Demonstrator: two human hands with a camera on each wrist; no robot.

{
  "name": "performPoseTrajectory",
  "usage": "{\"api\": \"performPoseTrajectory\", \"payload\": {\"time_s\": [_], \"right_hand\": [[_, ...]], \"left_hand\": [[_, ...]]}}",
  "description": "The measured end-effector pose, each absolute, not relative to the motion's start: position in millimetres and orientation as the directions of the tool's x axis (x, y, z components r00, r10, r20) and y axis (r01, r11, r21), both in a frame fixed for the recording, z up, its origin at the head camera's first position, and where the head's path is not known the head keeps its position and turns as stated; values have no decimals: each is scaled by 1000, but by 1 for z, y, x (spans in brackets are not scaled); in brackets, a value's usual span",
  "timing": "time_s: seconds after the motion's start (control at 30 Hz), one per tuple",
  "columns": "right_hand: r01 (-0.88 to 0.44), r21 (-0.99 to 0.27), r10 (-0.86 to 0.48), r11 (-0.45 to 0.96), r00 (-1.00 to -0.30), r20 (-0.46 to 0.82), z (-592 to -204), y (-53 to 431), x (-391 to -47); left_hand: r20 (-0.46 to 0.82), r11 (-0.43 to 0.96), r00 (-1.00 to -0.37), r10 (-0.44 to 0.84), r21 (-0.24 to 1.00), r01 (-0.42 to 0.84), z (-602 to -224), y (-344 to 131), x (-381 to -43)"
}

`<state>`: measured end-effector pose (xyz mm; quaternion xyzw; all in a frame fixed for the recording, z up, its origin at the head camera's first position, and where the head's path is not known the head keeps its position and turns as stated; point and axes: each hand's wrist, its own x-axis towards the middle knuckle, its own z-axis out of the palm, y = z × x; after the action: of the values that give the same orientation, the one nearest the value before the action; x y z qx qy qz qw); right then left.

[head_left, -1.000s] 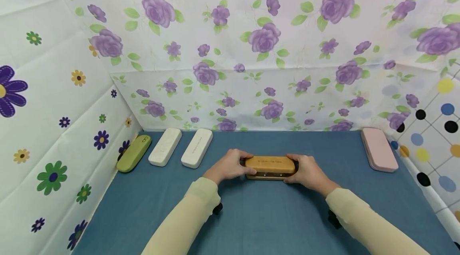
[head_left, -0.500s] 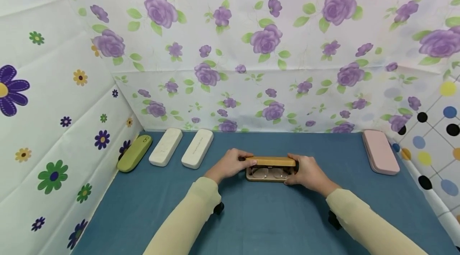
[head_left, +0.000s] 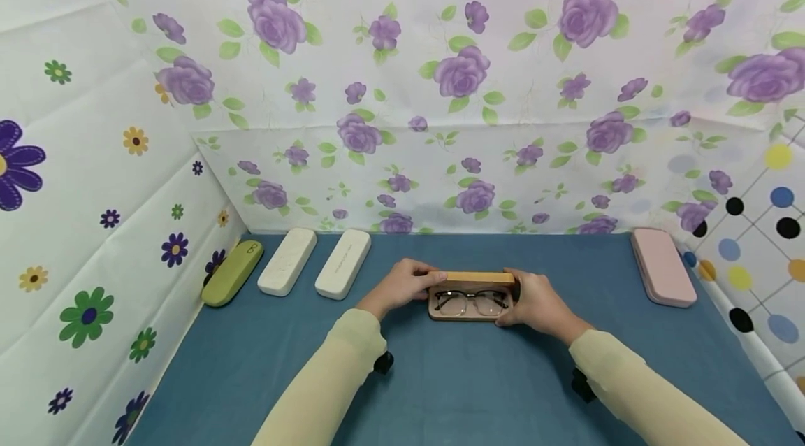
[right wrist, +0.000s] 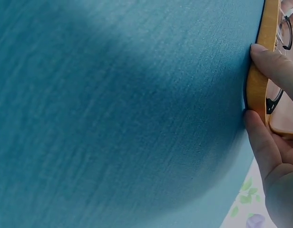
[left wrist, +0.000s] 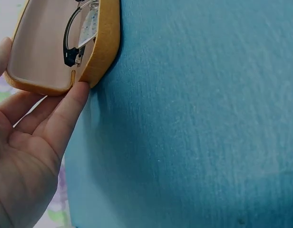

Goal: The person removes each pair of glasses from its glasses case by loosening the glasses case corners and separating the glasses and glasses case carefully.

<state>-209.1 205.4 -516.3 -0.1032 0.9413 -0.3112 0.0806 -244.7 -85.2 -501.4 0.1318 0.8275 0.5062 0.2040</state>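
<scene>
- Filling the far side, a floral cloth (head_left: 402, 68) with purple roses hangs behind everything; a daisy-printed cloth (head_left: 84, 222) stands on the left, a dotted cloth (head_left: 764, 243) on the right.
- Below them spreads a blue tabletop (head_left: 468, 383).
- Two cream sleeves reach in from the near side, a black piece under each wrist.
- The left hand (head_left: 402, 286) curls round the left end of a yellow case, thumb on the lid's front edge, fingers against its end. The right hand (head_left: 542, 303) grips the right end, thumb on the front of the base.
- At far right lies a pink case (head_left: 663, 268); at far left, two white cases (head_left: 343, 264) sit side by side, a green case (head_left: 233, 273) just left of them.
- Between the hands rests the yellow case (head_left: 462, 320), its lid (head_left: 478, 277) raised at the far side, pale lining showing.
- Inside its base lie dark-framed glasses (head_left: 472, 296).
</scene>
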Motion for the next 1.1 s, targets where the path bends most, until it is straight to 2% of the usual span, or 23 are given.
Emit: {"api": "performPoseTrajectory", "payload": {"time_s": [0.23,0.57,0.77,0.97,1.1], "right_hand": [[-161,-605,-246,780,-967,-60,-517,201,-216],[-147,-607,-238,781,-969,-70,-517,198,-221],[-142,-614,-233,777,-970,-70,-517,198,-219],[-135,-633,-231,762,-970,-72,-519,198,-214],[-124,-646,-221,754,-973,-72,-519,197,-210]], "left_hand": [[-197,389,-908,371,920,-41,-503,-87,-244],[-184,403,-934,306,914,-48,-502,-88,-245],[-167,431,-944,283,902,-30,-501,-88,-242],[-155,501,-934,321,865,29,-505,-90,-237],[-141,500,-939,314,865,37,-507,-89,-235]]}}
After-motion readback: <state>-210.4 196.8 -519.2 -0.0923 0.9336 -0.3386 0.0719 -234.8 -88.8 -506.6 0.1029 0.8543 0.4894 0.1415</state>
